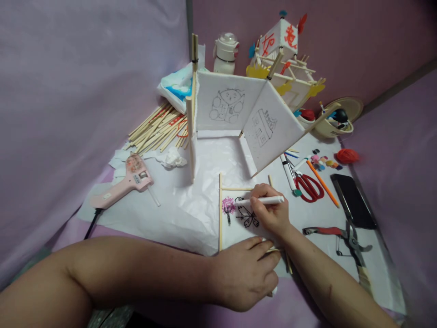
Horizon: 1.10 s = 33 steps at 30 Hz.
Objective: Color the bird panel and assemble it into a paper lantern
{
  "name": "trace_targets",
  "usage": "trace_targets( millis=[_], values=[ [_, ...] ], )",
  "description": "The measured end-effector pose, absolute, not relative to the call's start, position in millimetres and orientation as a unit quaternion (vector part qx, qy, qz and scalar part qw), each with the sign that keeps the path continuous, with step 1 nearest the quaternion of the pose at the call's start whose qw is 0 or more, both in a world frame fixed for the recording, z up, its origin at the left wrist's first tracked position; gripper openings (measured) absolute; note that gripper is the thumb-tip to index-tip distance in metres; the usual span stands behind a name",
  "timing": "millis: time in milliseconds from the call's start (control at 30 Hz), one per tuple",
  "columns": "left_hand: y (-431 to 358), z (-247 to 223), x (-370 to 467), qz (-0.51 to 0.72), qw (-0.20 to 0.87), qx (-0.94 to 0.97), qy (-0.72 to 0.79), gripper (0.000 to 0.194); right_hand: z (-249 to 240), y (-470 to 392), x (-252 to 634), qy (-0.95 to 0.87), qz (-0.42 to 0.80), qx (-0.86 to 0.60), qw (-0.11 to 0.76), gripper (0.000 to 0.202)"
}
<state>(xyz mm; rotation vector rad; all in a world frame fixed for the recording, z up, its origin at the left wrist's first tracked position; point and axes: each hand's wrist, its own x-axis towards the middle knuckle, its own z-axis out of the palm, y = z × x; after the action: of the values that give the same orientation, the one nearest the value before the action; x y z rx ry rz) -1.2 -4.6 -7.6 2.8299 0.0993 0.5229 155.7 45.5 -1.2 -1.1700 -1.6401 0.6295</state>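
Observation:
A white marker (pixel 269 200) is gripped in my right hand (pixel 271 212), its tip over a small stick-framed white panel (pixel 239 237). On that panel are a pink scribbled flower (pixel 228 205) and a black line drawing (pixel 248 216). My left hand (pixel 247 271) lies on the panel's lower edge, palm down, fingers stretched out and pointing right. Behind the panel stands a larger frame of sticks with white sheets (pixel 218 100), showing a round-shaped drawing and a house drawing (pixel 262 127).
At left are a pink glue gun (pixel 136 175), wooden sticks (pixel 164 127) and crumpled tissue (pixel 173 158). Red scissors (pixel 309 187), an orange pen (pixel 322 183), pruning shears (pixel 351 239) and a phone (pixel 353 200) lie at right. A bottle (pixel 226 52) and a lantern model (pixel 280 43) stand behind.

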Motion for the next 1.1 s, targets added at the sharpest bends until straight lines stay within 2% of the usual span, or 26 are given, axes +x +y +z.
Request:
trace_targets(
  millis=[300, 700, 867, 1100],
  values=[
    [0, -3, -4, 0.168, 0.11, 0.979, 0.015, 0.032, 3, 49, 154, -0.674, 0.243, -0.482, 0.503, 0.014],
    [7, 3, -1, 0.075, 0.13, 0.989, -0.004, 0.036, 31, 44, 167, -0.688, 0.197, -0.477, 0.511, 0.011],
    [8, 5, 0, 0.075, 0.146, 0.986, -0.01, 0.034, 46, 15, 176, -0.629, 0.207, -0.536, 0.524, 0.011],
    [9, 6, 0, 0.113, 0.152, 0.981, -0.034, 0.029, 18, -29, 183, -0.483, 0.198, -0.618, 0.588, 0.016]
  ],
)
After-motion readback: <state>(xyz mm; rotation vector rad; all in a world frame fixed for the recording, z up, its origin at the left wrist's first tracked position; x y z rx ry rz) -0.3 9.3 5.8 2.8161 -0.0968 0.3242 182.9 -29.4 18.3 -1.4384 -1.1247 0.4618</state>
